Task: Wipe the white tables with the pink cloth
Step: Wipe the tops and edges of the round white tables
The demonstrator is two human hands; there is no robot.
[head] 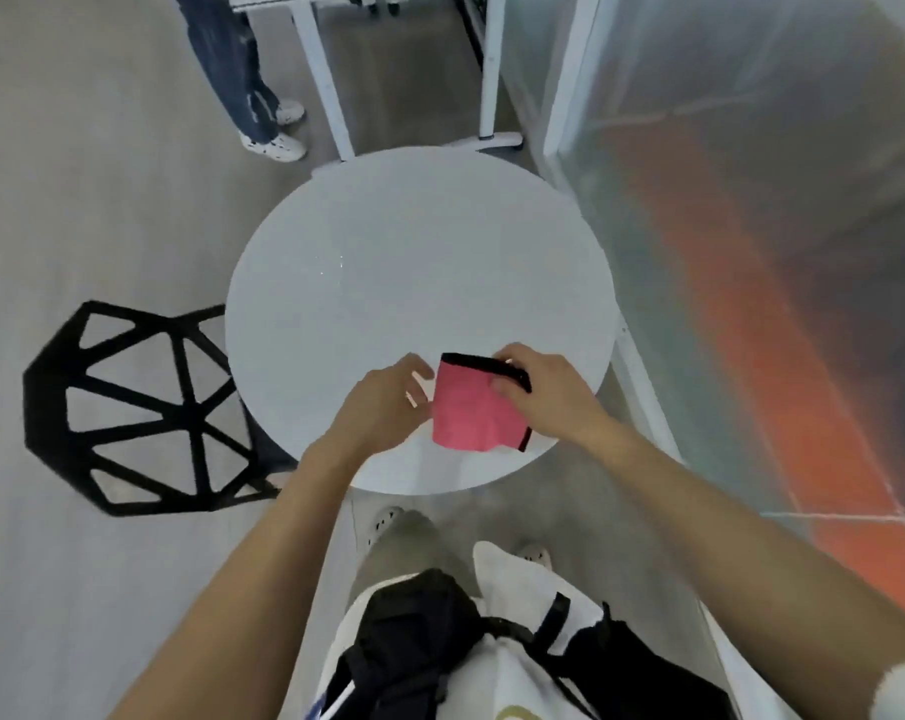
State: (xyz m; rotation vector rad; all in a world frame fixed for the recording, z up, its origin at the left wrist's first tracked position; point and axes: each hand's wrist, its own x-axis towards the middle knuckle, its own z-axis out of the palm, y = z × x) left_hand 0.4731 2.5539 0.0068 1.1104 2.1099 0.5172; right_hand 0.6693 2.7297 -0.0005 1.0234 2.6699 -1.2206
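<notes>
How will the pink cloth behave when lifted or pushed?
Probably floppy: the pink cloth with black trim creases below the right hand pinching its top edge. Likely light, since a pinch holds it. Should slide easily on the smooth-looking round white table.

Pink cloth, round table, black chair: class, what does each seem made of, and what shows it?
Pink cloth: soft matte fabric, black-edged; it droops.
Round table: smooth white top, possibly laminate; faint sheen.
Black chair: rigid, metal or plastic; open struts.

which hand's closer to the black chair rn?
Left. The left hand is at the cloth's left edge, on the chair's side of the table; the right hand grips the cloth's black-trimmed top edge, farther away.
</notes>
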